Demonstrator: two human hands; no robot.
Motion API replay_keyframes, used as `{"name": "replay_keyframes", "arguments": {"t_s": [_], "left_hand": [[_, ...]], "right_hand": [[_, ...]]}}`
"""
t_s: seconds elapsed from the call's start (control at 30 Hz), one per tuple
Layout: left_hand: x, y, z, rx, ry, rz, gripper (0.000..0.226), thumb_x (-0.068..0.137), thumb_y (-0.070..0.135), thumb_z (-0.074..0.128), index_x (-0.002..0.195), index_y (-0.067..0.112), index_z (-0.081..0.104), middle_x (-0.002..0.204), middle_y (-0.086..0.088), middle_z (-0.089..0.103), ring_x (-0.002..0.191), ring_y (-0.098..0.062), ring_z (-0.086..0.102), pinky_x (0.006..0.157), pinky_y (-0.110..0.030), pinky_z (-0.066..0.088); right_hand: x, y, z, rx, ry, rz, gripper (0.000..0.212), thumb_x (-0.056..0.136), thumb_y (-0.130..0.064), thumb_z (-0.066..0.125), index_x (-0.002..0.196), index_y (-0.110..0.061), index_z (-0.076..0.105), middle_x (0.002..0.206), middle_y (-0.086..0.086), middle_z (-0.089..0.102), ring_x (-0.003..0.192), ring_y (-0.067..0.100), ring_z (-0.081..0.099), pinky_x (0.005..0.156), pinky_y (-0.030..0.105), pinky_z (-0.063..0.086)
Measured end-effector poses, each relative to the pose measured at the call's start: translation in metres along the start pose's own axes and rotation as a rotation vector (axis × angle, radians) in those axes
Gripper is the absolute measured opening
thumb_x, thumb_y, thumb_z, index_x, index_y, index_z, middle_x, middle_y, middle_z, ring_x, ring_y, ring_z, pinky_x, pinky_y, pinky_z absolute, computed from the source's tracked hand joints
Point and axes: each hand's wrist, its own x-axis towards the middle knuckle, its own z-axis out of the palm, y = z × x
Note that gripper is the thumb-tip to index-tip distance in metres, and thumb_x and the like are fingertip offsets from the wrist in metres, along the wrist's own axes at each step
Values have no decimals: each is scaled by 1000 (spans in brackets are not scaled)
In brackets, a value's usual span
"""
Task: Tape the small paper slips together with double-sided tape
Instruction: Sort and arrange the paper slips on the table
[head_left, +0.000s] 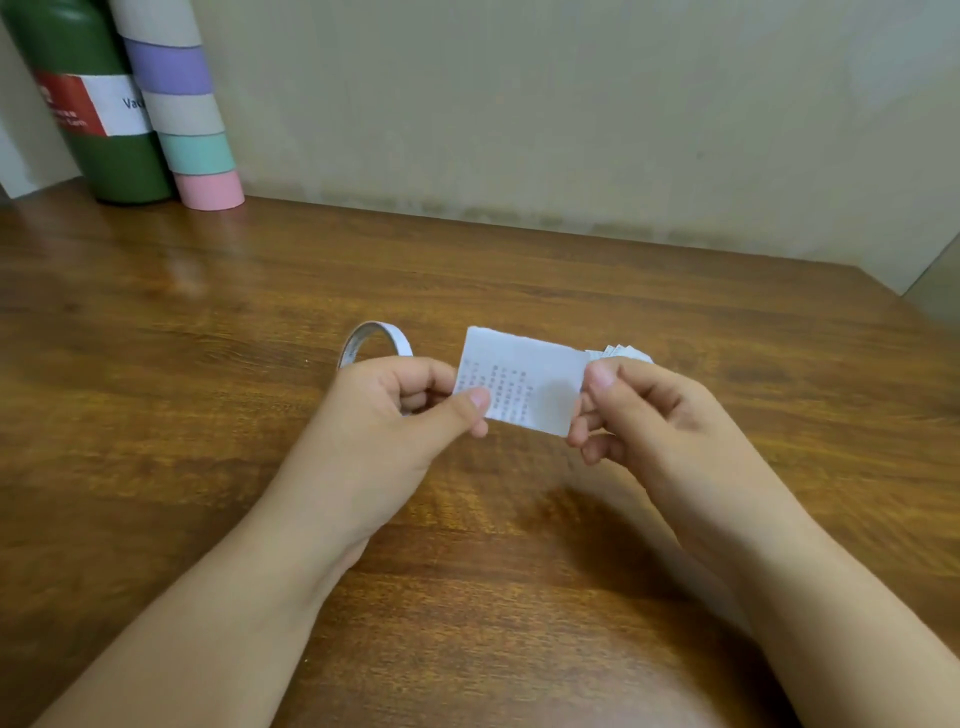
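Both hands are up over the bench (208, 322) with a small printed paper slip (519, 382) stretched between them. Left hand (400, 410) pinches the slip's left edge between thumb and forefinger, fingers curled; right hand (639, 410) pinches the right edge the same way. The slip is held clear of the wood, its faint columns of print facing up.

Behind the left hand, a nearly spent roll of double-sided tape (376, 340) stands on edge on the bench, just beside the knuckles; whether the hand touches it I cannot tell. Behind the right hand's fingertips, a small fanned stack of further slips (626, 353) lies on the bench.

As for progress: no strip of tape shows on the slip being held, though a pale one would be hard to make out against white paper. Whether the stacked slips are already joined cannot be told from here. My judgement is that the work is at an early or middle stage, with this slip not yet taped and joined to another.

Against the wall at the far left stand a green bottle (104, 156) and a pastel-banded tube (182, 104).
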Motion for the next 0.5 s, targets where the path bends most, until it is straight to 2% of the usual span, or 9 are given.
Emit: {"name": "replay_keyframes", "arguments": {"t_s": [0.1, 0.17, 0.2, 0.23, 0.3, 0.4, 0.5], "left_hand": [[-1, 2, 2, -35, -18, -25, 27, 86, 14, 63, 60, 10, 68, 74, 1, 74, 79, -4, 68, 79, -25, 46], [-2, 2, 2, -7, -5, -18, 30, 88, 18, 60, 60, 12, 69, 72, 1, 73, 75, -3, 64, 76, -21, 43], [-1, 2, 1, 1, 0, -11, 31, 89, 20, 59, 60, 13, 69, 72, -1, 72, 75, -8, 61, 73, -21, 42], [-2, 2, 1, 4, 2, 0, 31, 88, 20, 59, 60, 13, 68, 72, -2, 72, 76, -15, 59, 70, -20, 41], [-2, 1, 1, 20, 17, 23, 31, 88, 20, 60, 59, 13, 66, 66, 0, 69, 74, -18, 56, 64, -12, 40], [-2, 1, 1, 56, 34, 53, 30, 86, 21, 62, 58, 11, 64, 56, 5, 63, 67, -7, 54, 59, -6, 38], [-1, -2, 1, 92, 9, 59, 18, 82, 23, 66, 65, 18, 69, 64, 8, 66, 67, -5, 53, 61, -8, 39]], "right_hand": [[-2, -3, 4, -51, -1, -61, 27, 82, -32, 62, 65, -12, 58, 58, -4, 59, 53, 3, 51, 60, 16, 42], [-1, -2, 5, -83, 15, -56, 27, 87, -22, 61, 64, -10, 57, 57, -2, 62, 52, 4, 51, 57, 16, 42], [-1, -2, 4, -94, 23, -50, 27, 88, -21, 61, 63, -10, 56, 56, -2, 62, 51, 4, 51, 55, 16, 42], [-1, -2, 4, -99, 26, -45, 28, 89, -20, 61, 63, -10, 56, 56, -2, 62, 51, 4, 51, 55, 16, 42], [-1, -2, 3, -104, 27, -38, 29, 89, -21, 60, 63, -9, 56, 55, -3, 62, 51, 4, 51, 54, 14, 41], [-1, -2, 3, -139, 32, -25, 32, 91, -23, 59, 61, -11, 54, 55, -4, 61, 51, 6, 48, 55, 18, 40], [-1, -2, -1, -200, 33, 24, 35, 90, -28, 60, 58, -16, 53, 54, -5, 58, 56, 15, 43, 60, 30, 36]]}}
